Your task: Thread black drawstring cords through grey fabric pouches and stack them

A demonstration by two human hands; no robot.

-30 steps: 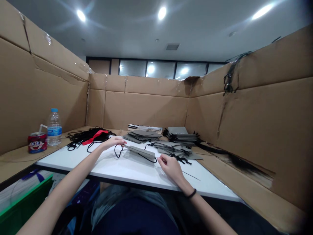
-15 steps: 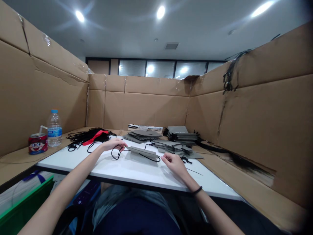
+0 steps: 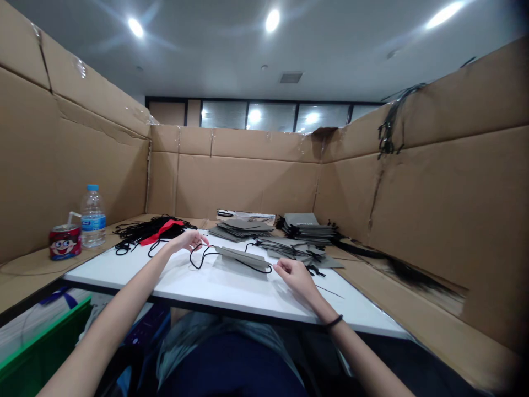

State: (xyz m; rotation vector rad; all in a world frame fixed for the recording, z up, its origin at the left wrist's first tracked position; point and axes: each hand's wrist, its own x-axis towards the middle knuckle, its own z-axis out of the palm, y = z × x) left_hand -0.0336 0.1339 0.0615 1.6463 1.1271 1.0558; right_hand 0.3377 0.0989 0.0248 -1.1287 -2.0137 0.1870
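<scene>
A grey paper bag (image 3: pixel 239 256) with black cord (image 3: pixel 201 258) lies on the white table (image 3: pixel 124 281); far left, a red strip (image 3: pixel 161 232), seemingly ribbon, crosses black cords (image 3: pixel 132 234).

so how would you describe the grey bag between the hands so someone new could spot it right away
Inside the cardboard enclosure, look at the white table in front of the person. Between the left hand and right hand lies a lone flat grey paper bag, with black cord trailing from both sides, while the other grey bags sit in stacks farther back.
</scene>
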